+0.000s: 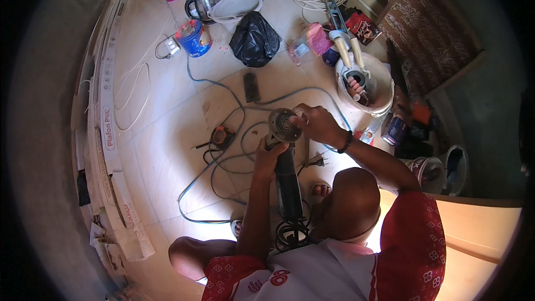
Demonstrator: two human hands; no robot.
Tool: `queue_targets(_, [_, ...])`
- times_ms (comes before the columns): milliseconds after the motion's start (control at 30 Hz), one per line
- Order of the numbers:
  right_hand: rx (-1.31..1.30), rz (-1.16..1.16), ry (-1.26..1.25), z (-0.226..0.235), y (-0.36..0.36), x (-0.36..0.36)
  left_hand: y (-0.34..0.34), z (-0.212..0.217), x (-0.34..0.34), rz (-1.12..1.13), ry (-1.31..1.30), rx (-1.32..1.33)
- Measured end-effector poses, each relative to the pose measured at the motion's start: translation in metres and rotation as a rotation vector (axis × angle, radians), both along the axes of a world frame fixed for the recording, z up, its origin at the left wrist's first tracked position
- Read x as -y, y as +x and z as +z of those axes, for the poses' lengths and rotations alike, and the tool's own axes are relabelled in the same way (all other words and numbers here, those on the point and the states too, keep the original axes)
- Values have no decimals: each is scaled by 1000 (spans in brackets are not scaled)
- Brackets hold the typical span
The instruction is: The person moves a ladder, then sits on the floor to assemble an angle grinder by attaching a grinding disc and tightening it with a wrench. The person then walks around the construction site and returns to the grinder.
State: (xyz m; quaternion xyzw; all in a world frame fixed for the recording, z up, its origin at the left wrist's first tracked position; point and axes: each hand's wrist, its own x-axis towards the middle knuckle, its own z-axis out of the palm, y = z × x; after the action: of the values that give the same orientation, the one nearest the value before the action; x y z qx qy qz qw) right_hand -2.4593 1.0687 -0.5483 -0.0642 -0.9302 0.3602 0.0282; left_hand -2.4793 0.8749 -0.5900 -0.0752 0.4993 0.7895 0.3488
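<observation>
An angle grinder (288,181) stands nearly upright between my knees, its dark body toward me and its round metal head (283,126) uppermost. My left hand (268,159) is closed around the grinder just below the head. At the head's right edge, my right hand (321,126) has its fingers curled and pressed together; what they pinch, if anything, is hidden. The grinder's black cord (292,233) is bundled at its lower end. An orange and black tape measure (223,137) lies on the floor to the left, beside a loose plug (315,162) and looping blue-grey cable (195,212).
Ahead lie a dark rectangular block (251,87), a black plastic bag (255,39) and a blue tub (193,39). A bucket (382,92) holding trowels stands at right. Long white panels (106,122) line the left wall. A patterned brown board (429,33) leans at far right.
</observation>
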Motion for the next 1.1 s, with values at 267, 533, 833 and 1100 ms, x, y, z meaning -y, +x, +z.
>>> queue_targets(267, [8, 174, 23, 21, -1, 2, 4, 6, -10, -63, -36, -59])
queue_targets(533, [-36, 199, 76, 33, 7, 6, 6, -1, -6, -127, -34, -61])
queue_targets(833, [43, 232, 124, 40, 5, 7, 5, 8, -6, -124, 9, -7])
queue_targets(1100, [164, 178, 128, 46, 1, 13, 5, -11, -7, -109, 136, 2])
